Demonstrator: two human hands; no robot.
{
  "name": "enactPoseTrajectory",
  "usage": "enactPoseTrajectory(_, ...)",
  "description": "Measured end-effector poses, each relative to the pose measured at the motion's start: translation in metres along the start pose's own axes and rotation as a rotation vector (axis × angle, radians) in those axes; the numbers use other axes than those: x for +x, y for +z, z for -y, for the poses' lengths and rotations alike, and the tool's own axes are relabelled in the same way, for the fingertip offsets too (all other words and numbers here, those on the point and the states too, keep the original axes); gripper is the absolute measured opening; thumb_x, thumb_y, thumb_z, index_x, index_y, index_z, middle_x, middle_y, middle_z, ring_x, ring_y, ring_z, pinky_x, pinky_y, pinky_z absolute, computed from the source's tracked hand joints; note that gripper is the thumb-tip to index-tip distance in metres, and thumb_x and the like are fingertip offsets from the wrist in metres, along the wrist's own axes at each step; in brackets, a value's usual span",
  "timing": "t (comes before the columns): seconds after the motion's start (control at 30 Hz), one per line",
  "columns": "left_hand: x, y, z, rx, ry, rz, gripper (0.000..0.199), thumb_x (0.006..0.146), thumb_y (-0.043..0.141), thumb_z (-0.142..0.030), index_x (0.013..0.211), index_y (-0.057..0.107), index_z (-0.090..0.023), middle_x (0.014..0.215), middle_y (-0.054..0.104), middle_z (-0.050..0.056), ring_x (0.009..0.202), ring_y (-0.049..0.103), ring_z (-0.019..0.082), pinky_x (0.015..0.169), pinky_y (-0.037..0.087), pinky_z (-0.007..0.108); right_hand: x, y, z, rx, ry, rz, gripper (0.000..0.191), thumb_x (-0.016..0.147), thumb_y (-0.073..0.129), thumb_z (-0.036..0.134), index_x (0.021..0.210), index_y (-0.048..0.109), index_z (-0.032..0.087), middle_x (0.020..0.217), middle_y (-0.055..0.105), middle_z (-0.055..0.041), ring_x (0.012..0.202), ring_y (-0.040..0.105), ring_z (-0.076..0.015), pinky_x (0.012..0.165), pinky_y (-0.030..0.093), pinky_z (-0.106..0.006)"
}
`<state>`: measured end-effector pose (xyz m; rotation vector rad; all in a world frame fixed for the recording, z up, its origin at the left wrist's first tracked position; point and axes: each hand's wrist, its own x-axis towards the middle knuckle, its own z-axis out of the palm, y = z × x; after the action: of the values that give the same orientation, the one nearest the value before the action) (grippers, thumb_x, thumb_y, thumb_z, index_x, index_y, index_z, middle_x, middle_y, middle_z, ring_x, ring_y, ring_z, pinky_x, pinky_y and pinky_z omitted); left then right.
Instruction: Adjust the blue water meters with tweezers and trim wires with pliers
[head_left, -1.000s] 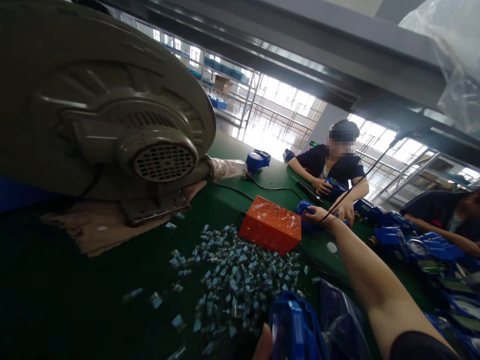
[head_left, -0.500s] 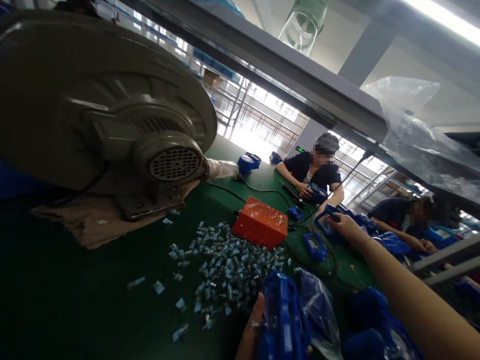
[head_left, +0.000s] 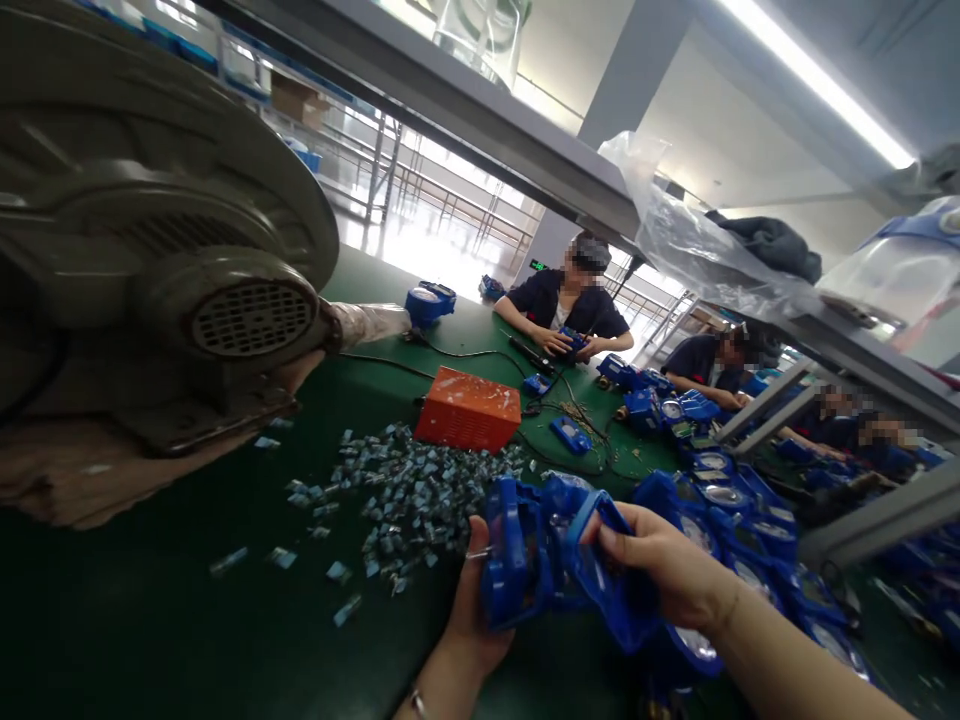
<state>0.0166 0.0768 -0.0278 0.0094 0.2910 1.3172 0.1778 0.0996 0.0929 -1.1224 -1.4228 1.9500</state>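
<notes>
At the lower middle, my left hand (head_left: pixel 474 615) is closed around the side of a blue plastic meter housing (head_left: pixel 512 560), tilted up off the green table. A thin metal pin sticks out of the housing near my left thumb. My right hand (head_left: pixel 671 565) grips a blue plastic frame-like cover (head_left: pixel 619 600) between thumb and fingers. The cover is right beside the housing; whether the two touch, I cannot tell. Behind them lies a heap of small pale-blue-tagged metal parts (head_left: pixel 427 500).
An orange box (head_left: pixel 469 410) with cables stands beyond the heap. A large blower (head_left: pixel 247 310) fills the left, its nozzle toward a blue meter (head_left: pixel 429 303). Several blue meters (head_left: pixel 720 495) crowd the right near a metal post (head_left: pixel 877 510). Co-workers (head_left: pixel 574 300) sit across.
My right hand has drawn back from farther across the table, bringing the blue cover to the housing. My left hand has lifted the housing higher into view. The view has swung right.
</notes>
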Motion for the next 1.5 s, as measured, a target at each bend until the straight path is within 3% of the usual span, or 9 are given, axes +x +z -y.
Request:
enactPoseTrajectory(0.27, 0.000, -0.005, -0.005, 0.039, -0.013, 0.057, 0.038, 0.090, 0.052, -0.042, 0.114, 0.058, -0.013, 0.098, 0.069, 0.012, 0.096, 0.064, 0.027, 0.092, 0.049, 0.040, 0.025, 0.006, -0.026, 0.060, -0.084, -0.202, 0.032, 0.074, 0.071, 0.042, 0.086, 0.061, 0.015, 0.073, 0.059, -0.0011, 0.063, 0.054, -0.0106, 0.062, 0.043, -0.024)
enactPoseTrajectory(0.57, 0.006, -0.006, -0.005, -0.098, 0.022, 0.134, 0.029, 0.089, 0.057, -0.037, 0.103, 0.067, -0.014, 0.097, 0.070, 0.011, 0.089, 0.067, 0.025, 0.092, 0.050, 0.040, 0.024, 0.011, -0.005, 0.120, -0.107, -0.431, 0.032, 0.072, 0.069, 0.042, 0.093, 0.059, 0.020, 0.080, 0.061, -0.0015, 0.067, 0.058, -0.0136, 0.061, 0.048, -0.027)
enactPoseTrajectory(0.73, 0.006, -0.010, -0.006, -0.138, 0.056, 0.138, 0.027, 0.091, 0.054, -0.036, 0.102, 0.068, -0.016, 0.089, 0.071, 0.008, 0.081, 0.068, 0.020, 0.091, 0.051, 0.038, 0.045, 0.023, -0.011, 0.042, -0.105, -0.422, 0.040, 0.066, 0.068, 0.024, 0.104, 0.057, 0.020, 0.078, 0.063, -0.0002, 0.064, 0.060, -0.0159, 0.062, 0.050, -0.030)
enactPoseTrajectory(0.9, 0.008, -0.020, -0.009, -0.144, 0.021, 0.144, 0.035, 0.093, 0.047, -0.042, 0.096, 0.071, -0.016, 0.094, 0.070, 0.010, 0.091, 0.066, 0.023, 0.091, 0.050, 0.037, 0.052, 0.033, -0.014, 0.046, -0.135, -0.365, 0.068, 0.061, 0.068, 0.015, 0.124, 0.048, 0.025, 0.101, 0.066, -0.0008, 0.083, 0.063, -0.0175, 0.078, 0.051, -0.032)
enactPoseTrajectory(1.07, 0.009, -0.023, -0.013, -0.178, -0.023, 0.343, 0.043, 0.090, 0.047, -0.053, 0.104, 0.069, -0.018, 0.105, 0.068, 0.009, 0.108, 0.058, 0.028, 0.097, 0.046, 0.039, 0.048, 0.035, -0.004, 0.140, -0.079, -0.317, 0.077, 0.062, 0.066, 0.013, 0.134, 0.039, 0.020, 0.104, 0.066, -0.0049, 0.074, 0.064, -0.0163, 0.072, 0.053, -0.032)
enactPoseTrajectory(1.17, 0.008, -0.022, -0.015, -0.163, -0.042, 0.458, 0.045, 0.087, 0.048, -0.057, 0.109, 0.067, -0.022, 0.113, 0.065, 0.007, 0.119, 0.050, 0.030, 0.102, 0.040, 0.042, 0.048, 0.035, -0.001, 0.194, -0.068, -0.340, 0.077, 0.066, 0.065, 0.015, 0.137, 0.035, 0.019, 0.102, 0.067, -0.0057, 0.072, 0.065, -0.0159, 0.071, 0.053, -0.032)
enactPoseTrajectory(1.27, 0.010, -0.025, -0.015, -0.139, -0.017, 0.441, 0.046, 0.089, 0.043, -0.056, 0.112, 0.064, -0.023, 0.119, 0.061, 0.008, 0.125, 0.042, 0.032, 0.104, 0.036, 0.047, 0.047, 0.035, -0.001, 0.219, -0.068, -0.349, 0.071, 0.068, 0.065, 0.018, 0.135, 0.039, 0.019, 0.097, 0.068, -0.0059, 0.075, 0.066, -0.0177, 0.073, 0.053, -0.033)
enactPoseTrajectory(1.4, 0.017, -0.039, -0.012, -0.153, 0.040, 0.418, 0.049, 0.089, 0.039, -0.059, 0.120, 0.059, -0.026, 0.128, 0.055, 0.007, 0.125, 0.041, 0.034, 0.103, 0.036, 0.051, 0.047, 0.033, -0.003, 0.244, -0.081, -0.382, 0.065, 0.068, 0.066, 0.016, 0.129, 0.045, 0.020, 0.121, 0.060, -0.0059, 0.090, 0.064, -0.0170, 0.081, 0.052, -0.031)
enactPoseTrajectory(1.5, 0.024, -0.050, -0.009, -0.161, 0.047, 0.473, 0.052, 0.090, 0.032, -0.060, 0.120, 0.058, -0.027, 0.131, 0.053, 0.004, 0.127, 0.039, 0.032, 0.104, 0.036, 0.048, 0.047, 0.031, -0.005, 0.249, -0.077, -0.395, 0.065, 0.066, 0.065, 0.013, 0.127, 0.046, 0.019, 0.122, 0.059, -0.0064, 0.089, 0.064, -0.0161, 0.077, 0.052, -0.028)
